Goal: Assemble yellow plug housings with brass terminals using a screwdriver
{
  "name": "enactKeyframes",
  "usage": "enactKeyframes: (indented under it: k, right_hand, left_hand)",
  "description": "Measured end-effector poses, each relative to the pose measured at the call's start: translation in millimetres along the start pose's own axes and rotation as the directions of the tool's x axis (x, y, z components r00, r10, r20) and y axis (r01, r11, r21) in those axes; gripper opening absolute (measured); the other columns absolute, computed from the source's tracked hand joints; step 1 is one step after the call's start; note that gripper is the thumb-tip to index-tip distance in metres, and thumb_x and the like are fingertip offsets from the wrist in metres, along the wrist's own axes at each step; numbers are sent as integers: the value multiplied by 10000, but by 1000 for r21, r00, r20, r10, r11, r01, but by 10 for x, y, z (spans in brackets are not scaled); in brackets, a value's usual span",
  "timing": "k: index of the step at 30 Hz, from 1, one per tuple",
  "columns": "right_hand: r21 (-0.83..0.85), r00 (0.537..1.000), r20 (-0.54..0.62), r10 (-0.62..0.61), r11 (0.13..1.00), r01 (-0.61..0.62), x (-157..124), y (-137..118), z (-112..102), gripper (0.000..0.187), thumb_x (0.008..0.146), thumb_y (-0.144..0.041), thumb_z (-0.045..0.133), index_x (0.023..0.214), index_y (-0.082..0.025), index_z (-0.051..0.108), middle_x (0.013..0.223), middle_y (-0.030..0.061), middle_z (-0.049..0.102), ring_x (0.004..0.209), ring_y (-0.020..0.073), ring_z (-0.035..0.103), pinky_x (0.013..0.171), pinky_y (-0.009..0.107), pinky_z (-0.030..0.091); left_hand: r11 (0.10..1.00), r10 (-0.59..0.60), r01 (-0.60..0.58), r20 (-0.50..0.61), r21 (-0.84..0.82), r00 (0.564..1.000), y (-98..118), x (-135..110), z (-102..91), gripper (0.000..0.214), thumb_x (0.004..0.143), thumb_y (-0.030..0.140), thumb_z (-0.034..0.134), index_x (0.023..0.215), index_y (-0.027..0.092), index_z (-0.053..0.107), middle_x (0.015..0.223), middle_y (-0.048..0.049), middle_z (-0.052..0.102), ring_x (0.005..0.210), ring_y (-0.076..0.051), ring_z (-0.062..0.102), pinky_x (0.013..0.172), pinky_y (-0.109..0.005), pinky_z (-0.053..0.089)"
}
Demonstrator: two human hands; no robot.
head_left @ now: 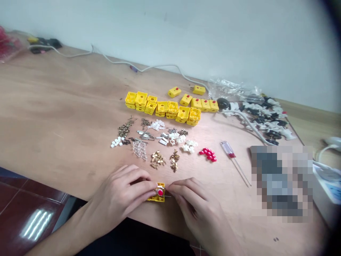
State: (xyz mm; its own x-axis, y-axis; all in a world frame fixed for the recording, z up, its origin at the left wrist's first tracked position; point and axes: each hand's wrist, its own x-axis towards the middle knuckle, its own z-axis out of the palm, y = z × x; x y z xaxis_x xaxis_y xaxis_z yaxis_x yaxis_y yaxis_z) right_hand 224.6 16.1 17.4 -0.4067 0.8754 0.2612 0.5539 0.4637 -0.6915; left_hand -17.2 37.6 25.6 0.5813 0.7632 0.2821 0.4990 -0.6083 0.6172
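A small yellow plastic housing [157, 195] with a red button [160, 192] on top sits at the near edge of the wooden table [66, 106]. My left hand [119, 195] grips its left side with the fingertips. My right hand [191, 202] comes in from the right, its fingertips pinching at the housing's right side. A thin metal pin [167, 195] shows there, partly hidden by those fingers. Part of the housing is hidden behind both hands. Small sorted piles of brass clips [157, 160] lie just beyond my hands.
Rows of yellow housings [162, 108] stand at the back, with piles of screws [124, 129], white pieces and red caps [208, 154] before them. A screwdriver [229, 151] lies right, near a pixelated patch [282, 183]. Black-and-white parts [266, 121] and a power strip [326, 186] sit further right.
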Motion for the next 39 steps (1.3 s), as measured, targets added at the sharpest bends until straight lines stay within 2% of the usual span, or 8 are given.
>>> enactKeyframes:
  k: [9, 24, 30, 34, 37, 39]
  right_hand:
    - [-8, 1000, 3, -22, 1000, 22, -3, -3, 2, 281, 995, -19, 499, 1078, -220, 676, 963, 20, 727, 888, 141, 667, 780, 262, 580]
    - [-173, 994, 24, -103, 979, 105, -39, -41, 11, 305, 997, 7, 410, 1035, -173, 654, 955, 63, 713, 858, 174, 640, 744, 290, 588]
    - [-195, 991, 85, -106, 973, 121, -78, -56, 18, 332, 1014, 11, 367, 1115, -162, 630, 1016, 78, 694, 916, 180, 626, 787, 309, 579]
    - [-197, 991, 70, -113, 972, 125, -87, -36, 31, 360, 1008, 14, 367, 1158, -170, 637, 1026, 86, 691, 911, 184, 627, 778, 313, 579]
    - [-178, 991, 41, -124, 975, 129, -87, -11, 52, 378, 1003, 19, 370, 1167, -174, 650, 1005, 85, 693, 890, 178, 637, 755, 292, 581]
    - [-170, 992, 38, -123, 977, 128, -85, 0, 63, 369, 1005, 15, 375, 1161, -172, 652, 1001, 84, 697, 880, 174, 641, 747, 284, 581]
  left_hand:
    - [1000, 9, -10, 22, 19, 1000, -9, -12, -7, 198, 1073, 230, 505, 1133, 254, 692, 1023, -17, 688, 887, -175, 600, 790, -316, 454]
    - [1000, 15, -14, 69, -7, 997, 6, 5, -9, 219, 1085, 221, 464, 1129, 234, 678, 1030, -25, 671, 912, -167, 609, 797, -282, 492]
    - [1000, -8, 10, 99, -22, 995, 6, -18, 0, 217, 1079, 208, 472, 1155, 227, 674, 1062, -31, 660, 952, -163, 632, 821, -266, 526]
    - [999, -14, 17, 99, -27, 995, 29, -7, -4, 221, 1073, 204, 482, 1148, 231, 688, 1068, -33, 669, 964, -166, 646, 827, -267, 548]
    - [999, -5, 7, 51, -45, 999, 9, 6, -58, 212, 1071, 206, 492, 1120, 219, 698, 1087, -40, 674, 982, -159, 658, 848, -262, 558]
    - [1000, 3, -4, -53, -17, 999, -51, 27, -148, 188, 1060, 197, 518, 1101, 198, 701, 1098, -51, 683, 1019, -163, 665, 900, -272, 559]
